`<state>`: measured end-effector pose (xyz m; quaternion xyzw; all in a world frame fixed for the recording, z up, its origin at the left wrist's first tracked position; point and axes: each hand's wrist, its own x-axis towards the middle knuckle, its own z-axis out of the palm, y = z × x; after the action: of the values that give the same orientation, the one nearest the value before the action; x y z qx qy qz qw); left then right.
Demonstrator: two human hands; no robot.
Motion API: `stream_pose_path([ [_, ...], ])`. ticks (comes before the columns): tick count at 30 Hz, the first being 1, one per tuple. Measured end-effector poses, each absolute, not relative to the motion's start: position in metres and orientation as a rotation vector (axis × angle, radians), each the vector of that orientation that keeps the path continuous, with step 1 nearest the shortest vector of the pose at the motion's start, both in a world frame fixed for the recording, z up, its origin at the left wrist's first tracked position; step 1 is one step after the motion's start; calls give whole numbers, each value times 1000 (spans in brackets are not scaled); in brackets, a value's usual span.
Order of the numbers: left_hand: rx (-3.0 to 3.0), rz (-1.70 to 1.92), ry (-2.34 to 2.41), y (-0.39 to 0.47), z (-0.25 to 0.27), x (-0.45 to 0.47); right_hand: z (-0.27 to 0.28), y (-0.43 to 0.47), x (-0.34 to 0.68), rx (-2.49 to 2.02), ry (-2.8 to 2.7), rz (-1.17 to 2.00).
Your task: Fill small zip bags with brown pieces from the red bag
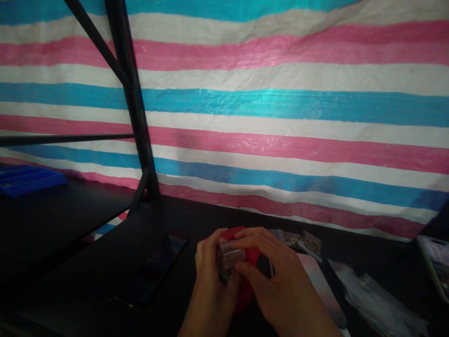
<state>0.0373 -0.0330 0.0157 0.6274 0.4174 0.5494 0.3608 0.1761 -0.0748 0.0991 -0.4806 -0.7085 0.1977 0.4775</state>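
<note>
My left hand [212, 274] is closed around a small clear plastic bag [232, 256], whose contents are too dim to make out. From the other side, my right hand [280, 276] has its thumb and index finger closed at the bag's upper edge. Behind and below both hands lies a round red object [245, 297], mostly covered by the fingers. Just past my right hand are small bags of metal-looking bits [310, 244] and a silver-grey flat slab with rounded corners [321, 285], partly hidden by the wrist.
Thin clear plastic bags [379, 299] lie on the black tabletop at right, near a phone [435, 264]. A dark flat panel [150, 271] rests left of my hands. Farther left are a black metal frame [138, 117] and a blue tray [31, 180]. Striped sheeting [280, 105] hangs behind.
</note>
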Motion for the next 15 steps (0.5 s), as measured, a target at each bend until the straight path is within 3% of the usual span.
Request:
stream_pose_path([
  [6, 1364, 1314, 972, -37, 25, 44, 88, -70, 179, -1319, -1618, 645],
  [15, 1579, 1373, 1242, -24, 4, 46, 64, -52, 187, -1381, -1517, 830],
])
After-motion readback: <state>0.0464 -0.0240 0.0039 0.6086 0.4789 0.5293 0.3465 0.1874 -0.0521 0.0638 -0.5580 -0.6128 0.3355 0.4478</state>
